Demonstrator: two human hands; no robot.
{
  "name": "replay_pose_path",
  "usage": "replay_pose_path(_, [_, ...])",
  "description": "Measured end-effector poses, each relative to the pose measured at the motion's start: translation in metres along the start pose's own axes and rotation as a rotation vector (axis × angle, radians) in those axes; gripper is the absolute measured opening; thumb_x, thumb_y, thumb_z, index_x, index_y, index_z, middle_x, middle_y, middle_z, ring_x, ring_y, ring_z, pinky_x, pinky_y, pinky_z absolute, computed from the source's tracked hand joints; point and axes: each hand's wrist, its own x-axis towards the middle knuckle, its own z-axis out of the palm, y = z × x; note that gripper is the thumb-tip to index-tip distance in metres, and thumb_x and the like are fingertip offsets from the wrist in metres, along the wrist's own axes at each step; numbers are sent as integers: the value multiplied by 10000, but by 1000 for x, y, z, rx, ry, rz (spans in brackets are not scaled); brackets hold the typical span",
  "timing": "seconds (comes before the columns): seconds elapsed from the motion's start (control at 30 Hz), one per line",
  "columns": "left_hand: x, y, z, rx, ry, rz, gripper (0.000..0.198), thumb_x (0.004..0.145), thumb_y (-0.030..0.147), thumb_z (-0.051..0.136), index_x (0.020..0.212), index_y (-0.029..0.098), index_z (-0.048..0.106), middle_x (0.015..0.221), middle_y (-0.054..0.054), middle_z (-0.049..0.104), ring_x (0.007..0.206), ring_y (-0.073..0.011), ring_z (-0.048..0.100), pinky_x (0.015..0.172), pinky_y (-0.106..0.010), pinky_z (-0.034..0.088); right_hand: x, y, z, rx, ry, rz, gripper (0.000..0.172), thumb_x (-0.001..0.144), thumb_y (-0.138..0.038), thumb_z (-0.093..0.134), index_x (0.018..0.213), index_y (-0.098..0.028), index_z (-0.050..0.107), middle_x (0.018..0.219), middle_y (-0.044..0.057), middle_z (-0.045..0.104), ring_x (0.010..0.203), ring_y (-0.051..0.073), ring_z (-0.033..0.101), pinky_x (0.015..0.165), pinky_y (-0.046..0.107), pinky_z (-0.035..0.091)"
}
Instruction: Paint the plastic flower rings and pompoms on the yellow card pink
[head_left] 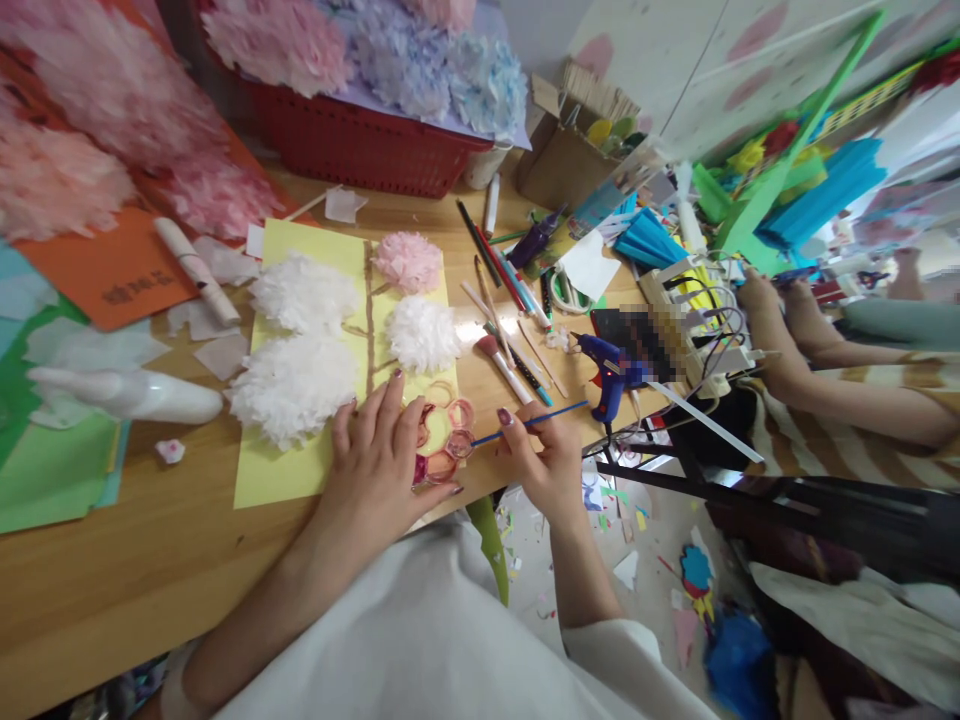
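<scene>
My left hand (375,455) lies palm down, the forearm slanting up from the lower left, fingers spread and unclenched over the lower right part of the yellow card (274,482). The fingers and thumb lie around the left side of the paint palette (460,412), which sits right in front of me, and they hide some of its cups. My right hand (551,455) is just to the right of the palette, thumb and fingers pinching a thin blue brush (564,410), its tip at a right-hand cup.

Around them on the desk (150,530), from the left, I have green paper (45,485), a white bottle (150,395) on its side and an orange sheet (97,275). A red basket (360,145) stands behind the card, and white paper puffs (296,385) sit on it, close to my left fingers. Pens (528,297) are strewn beyond my right hand, with a cardboard box (555,165) farther back. The blue glue gun (609,375) crowds the brush's back end, near a white power strip (709,355). At the far right, another person's forearm (787,365) comes in.
</scene>
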Motion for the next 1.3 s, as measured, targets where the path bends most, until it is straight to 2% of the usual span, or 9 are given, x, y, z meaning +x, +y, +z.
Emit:
replay_pose_path(0.13, [0, -1, 1, 6, 9, 9, 899, 712, 580, 781, 1358, 50, 449, 1499, -335, 439, 1356, -452, 445, 1117, -623, 274, -5, 1, -2, -98, 13, -217, 245, 960, -226, 562, 715, -216, 579, 611, 10, 647, 561, 152, 616, 563, 276, 456])
replay_pose_path(0.33, [-2, -2, 4, 13, 25, 8, 890, 762, 641, 709, 1383, 71, 425, 1517, -328, 423, 1369, -442, 437, 1116, -614, 274, -9, 0, -1, -137, 12, -330, 228, 944, -201, 549, 718, -231, 537, 579, 6, 595, 524, 159, 561, 520, 281, 412])
replay_pose_path(0.9, [0, 0, 0, 25, 1, 5, 884, 770, 633, 701, 1381, 63, 412, 1498, -325, 440, 1357, -444, 441, 1114, -621, 277, 0, -1, -3, -144, 0, -461, 251, 898, -104, 562, 722, -245, 454, 540, -35, 466, 481, 150, 434, 503, 296, 301])
replay_pose_path(1.3, [1, -1, -1, 18, 33, 9, 871, 767, 636, 699, 1356, 63, 412, 1452, -331, 487, 1306, -459, 493, 1075, -623, 334, 5, -1, -2, -93, -29, -499, 255, 899, -96, 571, 724, -237, 451, 540, -45, 463, 488, 138, 416, 500, 284, 295])
